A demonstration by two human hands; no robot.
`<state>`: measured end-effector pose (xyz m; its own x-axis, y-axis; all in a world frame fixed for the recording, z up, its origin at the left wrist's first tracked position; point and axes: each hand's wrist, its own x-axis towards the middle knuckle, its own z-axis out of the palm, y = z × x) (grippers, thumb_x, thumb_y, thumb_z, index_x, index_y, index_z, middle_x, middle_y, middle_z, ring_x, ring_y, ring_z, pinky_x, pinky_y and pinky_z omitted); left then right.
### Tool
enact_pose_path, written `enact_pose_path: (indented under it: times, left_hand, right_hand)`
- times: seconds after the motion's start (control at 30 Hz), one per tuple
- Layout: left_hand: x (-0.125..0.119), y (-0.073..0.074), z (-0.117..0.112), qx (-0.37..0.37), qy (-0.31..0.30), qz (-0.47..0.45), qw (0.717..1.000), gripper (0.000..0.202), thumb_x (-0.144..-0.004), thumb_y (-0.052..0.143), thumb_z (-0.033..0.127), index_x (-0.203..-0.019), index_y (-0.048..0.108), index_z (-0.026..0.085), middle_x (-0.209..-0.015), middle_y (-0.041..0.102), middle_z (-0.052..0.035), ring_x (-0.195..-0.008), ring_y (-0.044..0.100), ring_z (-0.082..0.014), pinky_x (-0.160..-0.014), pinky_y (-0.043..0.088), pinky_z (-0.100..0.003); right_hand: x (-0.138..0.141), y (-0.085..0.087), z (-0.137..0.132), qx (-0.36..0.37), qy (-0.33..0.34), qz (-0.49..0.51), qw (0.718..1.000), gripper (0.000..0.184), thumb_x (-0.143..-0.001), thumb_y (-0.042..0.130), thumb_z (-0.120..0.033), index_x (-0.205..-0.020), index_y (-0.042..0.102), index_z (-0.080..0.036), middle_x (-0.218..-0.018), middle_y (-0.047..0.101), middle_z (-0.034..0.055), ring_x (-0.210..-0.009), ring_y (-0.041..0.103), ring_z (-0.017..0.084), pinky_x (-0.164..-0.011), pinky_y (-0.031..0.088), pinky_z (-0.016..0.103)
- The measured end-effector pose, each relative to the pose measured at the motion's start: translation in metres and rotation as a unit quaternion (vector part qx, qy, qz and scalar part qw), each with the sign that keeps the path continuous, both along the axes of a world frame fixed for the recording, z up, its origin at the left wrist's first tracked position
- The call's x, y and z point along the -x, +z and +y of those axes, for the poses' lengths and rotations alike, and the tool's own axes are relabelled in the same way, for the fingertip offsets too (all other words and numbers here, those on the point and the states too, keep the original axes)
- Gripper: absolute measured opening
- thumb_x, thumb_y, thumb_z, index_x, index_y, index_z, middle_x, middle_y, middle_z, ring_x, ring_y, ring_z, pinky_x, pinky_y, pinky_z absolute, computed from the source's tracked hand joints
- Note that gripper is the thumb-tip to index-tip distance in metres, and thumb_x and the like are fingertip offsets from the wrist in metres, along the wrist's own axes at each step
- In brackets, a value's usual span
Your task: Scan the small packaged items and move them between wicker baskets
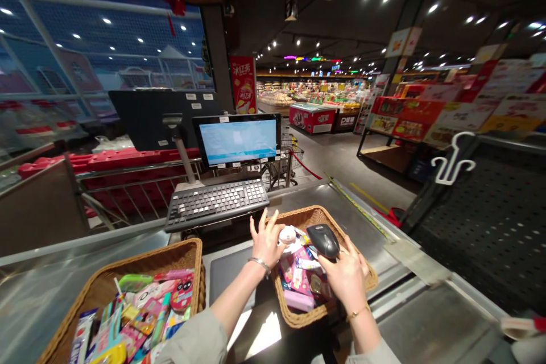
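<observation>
Above the right-hand wicker basket (298, 318), my left hand (267, 243) pinches a small round white item (287, 234) between thumb and forefinger, the other fingers spread. What kind of item it is I cannot make out. My right hand (348, 276) grips a black computer mouse (323, 239) by its near end, over the same basket. Beneath both hands lie mixed small packets, among them a pink packet (300, 278) and a lilac box (298, 300). Their lower parts are hidden in the basket.
A second wicker basket (198, 273) full of packets stands at the left. Behind are a keyboard (219, 200) and a lit monitor (239, 141). A metal counter (439, 318) runs to the right, beside a black perforated panel (486, 210) with a white hook (453, 162).
</observation>
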<state>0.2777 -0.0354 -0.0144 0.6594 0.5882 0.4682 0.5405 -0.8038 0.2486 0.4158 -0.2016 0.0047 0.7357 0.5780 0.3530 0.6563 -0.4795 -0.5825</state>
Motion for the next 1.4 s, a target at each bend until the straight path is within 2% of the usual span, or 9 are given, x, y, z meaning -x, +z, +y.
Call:
enact_pose_path:
  times: [0.37, 0.53, 0.87, 1.17, 1.27, 1.4]
  left_hand:
    - [-0.025, -0.02, 0.004, -0.003, -0.007, 0.029, 1.0, 0.047, -0.07, 0.078, 0.036, -0.114, 0.065, 0.026, -0.155, 0.041, -0.0071, -0.15, 0.014, -0.0386, -0.118, 0.004, -0.07]
    - [-0.036, -0.025, 0.009, -0.01, -0.004, 0.062, 0.998, 0.041, -0.073, 0.074, 0.034, -0.112, 0.065, 0.025, -0.157, 0.037, -0.0086, -0.15, 0.01, -0.0398, -0.118, 0.005, -0.071]
    - [-0.054, -0.037, 0.02, -0.021, -0.023, 0.086, 0.996, 0.03, -0.082, 0.061, 0.02, -0.111, 0.064, 0.026, -0.158, 0.036, -0.0074, -0.151, 0.008, -0.0363, -0.118, 0.004, -0.071]
    - [-0.067, -0.039, 0.027, -0.011, -0.02, 0.106, 0.994, 0.043, -0.087, 0.05, 0.014, -0.124, 0.06, 0.033, -0.156, 0.039, -0.0028, -0.151, 0.012, -0.0333, -0.117, 0.003, -0.071]
    - [-0.064, -0.04, 0.03, -0.016, -0.014, 0.105, 0.994, 0.046, -0.087, 0.053, 0.02, -0.131, 0.056, 0.031, -0.158, 0.037, -0.0051, -0.151, 0.011, -0.0356, -0.118, 0.002, -0.07]
    - [-0.056, -0.033, 0.03, -0.009, 0.006, 0.118, 0.993, 0.053, -0.084, 0.063, 0.037, -0.135, 0.053, 0.03, -0.16, 0.031, -0.0065, -0.151, 0.009, -0.0371, -0.116, 0.004, -0.072]
  right_hand:
    - [-0.026, -0.015, 0.0, 0.024, -0.015, 0.016, 0.999, 0.035, -0.077, 0.054, -0.045, -0.097, 0.076, -0.026, -0.121, 0.07, 0.0057, -0.138, 0.039, 0.03, -0.111, 0.02, 0.053]
    - [-0.034, -0.021, 0.004, 0.029, -0.015, 0.022, 0.999, 0.034, -0.077, 0.057, -0.045, -0.097, 0.076, -0.025, -0.118, 0.071, 0.0071, -0.137, 0.041, 0.031, -0.112, 0.019, 0.053]
    - [-0.046, -0.021, 0.016, 0.044, -0.019, 0.046, 0.998, 0.034, -0.075, 0.056, -0.044, -0.094, 0.076, -0.025, -0.117, 0.071, 0.007, -0.139, 0.039, 0.032, -0.112, 0.019, 0.053]
    - [-0.048, -0.015, 0.024, 0.044, -0.019, 0.059, 0.997, 0.03, -0.075, 0.057, -0.043, -0.089, 0.076, -0.025, -0.112, 0.073, 0.0061, -0.14, 0.038, 0.032, -0.113, 0.019, 0.052]
    - [-0.048, -0.016, 0.025, 0.045, -0.022, 0.054, 0.997, 0.031, -0.075, 0.058, -0.044, -0.091, 0.076, -0.024, -0.114, 0.073, 0.0072, -0.14, 0.039, 0.032, -0.113, 0.019, 0.052]
    - [-0.047, -0.019, 0.027, 0.044, -0.018, 0.037, 0.998, 0.034, -0.075, 0.057, -0.045, -0.095, 0.077, -0.024, -0.116, 0.072, 0.0077, -0.139, 0.039, 0.031, -0.113, 0.02, 0.051]
